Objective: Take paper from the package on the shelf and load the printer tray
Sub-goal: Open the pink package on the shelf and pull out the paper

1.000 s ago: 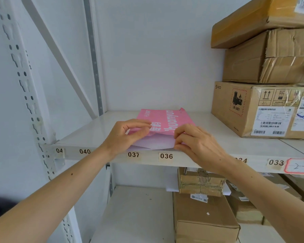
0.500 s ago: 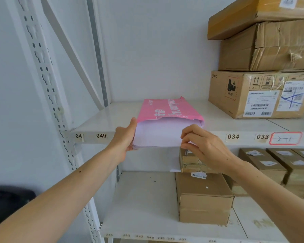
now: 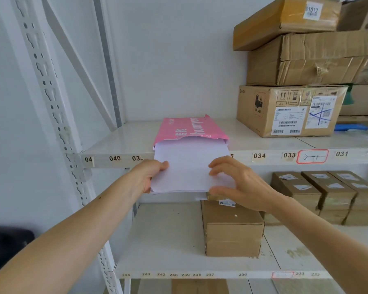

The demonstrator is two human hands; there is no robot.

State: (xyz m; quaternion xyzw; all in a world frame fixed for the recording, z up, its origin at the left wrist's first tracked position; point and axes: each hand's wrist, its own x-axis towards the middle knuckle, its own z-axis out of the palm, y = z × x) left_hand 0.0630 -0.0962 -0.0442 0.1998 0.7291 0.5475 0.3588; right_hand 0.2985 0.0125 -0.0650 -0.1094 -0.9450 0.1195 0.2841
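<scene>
Our paper (image 3: 189,166) has slid farther out of the pink package (image 3: 189,129) on the shelf (image 3: 119,143); left hand (image 3: 151,177) pinches its edge, right hand (image 3: 240,185) half-spread, barely touching. Nearly free.

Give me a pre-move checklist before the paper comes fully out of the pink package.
1. Left hand gripping the paper stack at its left edge: ok.
2. Right hand closed on the stack: not ok, fingers spread at the right edge, thumb under the corner.
3. Stack partly out of the pink package: ok, far end inside.
4. Package resting on the shelf: ok.
5. Sheets aligned: cannot tell; a lower sheet seems to poke out beneath the front edge.
6. Pull path clear: ok, cardboard boxes sit to the right.
</scene>
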